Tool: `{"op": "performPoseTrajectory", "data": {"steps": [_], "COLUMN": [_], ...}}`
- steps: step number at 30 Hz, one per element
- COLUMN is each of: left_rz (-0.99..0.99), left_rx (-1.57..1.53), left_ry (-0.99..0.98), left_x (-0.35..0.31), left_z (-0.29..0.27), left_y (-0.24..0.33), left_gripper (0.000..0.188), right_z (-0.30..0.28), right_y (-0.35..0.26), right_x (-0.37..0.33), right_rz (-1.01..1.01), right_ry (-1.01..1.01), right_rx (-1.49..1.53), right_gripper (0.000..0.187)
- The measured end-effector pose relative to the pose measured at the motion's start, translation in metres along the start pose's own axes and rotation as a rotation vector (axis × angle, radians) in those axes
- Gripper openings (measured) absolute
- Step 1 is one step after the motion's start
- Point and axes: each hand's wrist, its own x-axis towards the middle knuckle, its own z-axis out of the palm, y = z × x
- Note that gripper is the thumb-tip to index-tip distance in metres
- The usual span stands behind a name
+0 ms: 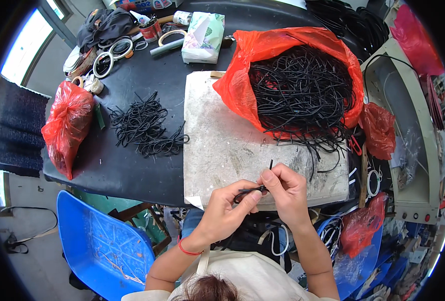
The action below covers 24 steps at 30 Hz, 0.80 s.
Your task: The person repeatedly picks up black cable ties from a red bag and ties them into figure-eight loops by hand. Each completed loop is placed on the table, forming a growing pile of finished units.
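Observation:
Both hands meet over the front edge of a stained pale board [207,135]. A thin black cord [271,164] runs between them, one end sticking up past my right hand [286,190]. My left hand [227,208] pinches the dark bunched part of it, and short ends poke out there; whether it is knotted I cannot make out. The right thumb and forefinger are closed on the same cord. Beyond the hands, an open red plastic bag [240,80] spills many loose black cords [302,90]. To the left lies a pile of looped black cords [142,123] on the black table.
A tied red bag [68,123] sits at the table's left. Tape rolls [103,65], a tissue pack [203,37] and a red can [150,30] stand at the back. A blue plastic chair [102,246] is at lower left, a beige machine [413,185] at right.

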Motion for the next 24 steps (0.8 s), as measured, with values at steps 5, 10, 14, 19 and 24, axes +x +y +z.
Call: {"op": "performPoseTrajectory", "data": {"steps": [5,10,14,19,24], "left_rz": [-0.006,0.029,-0.031,0.007,0.031], "left_rx": [-0.048,-0.053,-0.126,-0.165,-0.129], "left_ry": [0.0,-0.06,-0.044,0.046,0.126], "left_x": [-0.003,0.001,0.003,0.002,0.0], "left_z": [0.004,-0.001,-0.005,-0.003,0.001], "left_y": [0.0,-0.001,-0.001,-0.004,-0.007], "left_gripper": [0.018,0.019,0.021,0.021,0.019], "right_z": [0.002,-0.004,-0.015,-0.012,-0.012], "right_y": [-0.004,-0.015,-0.014,-0.017,-0.011], "right_x": [0.001,0.006,0.004,-0.005,-0.009], "right_rz": [0.0,0.237,0.29,0.198,0.105], "right_ry": [0.052,-0.065,-0.131,-0.151,-0.178], "right_rx": [-0.072,0.234,0.193,0.107,0.05], "right_gripper": [0.024,0.018,0.011,0.013,0.018]}}
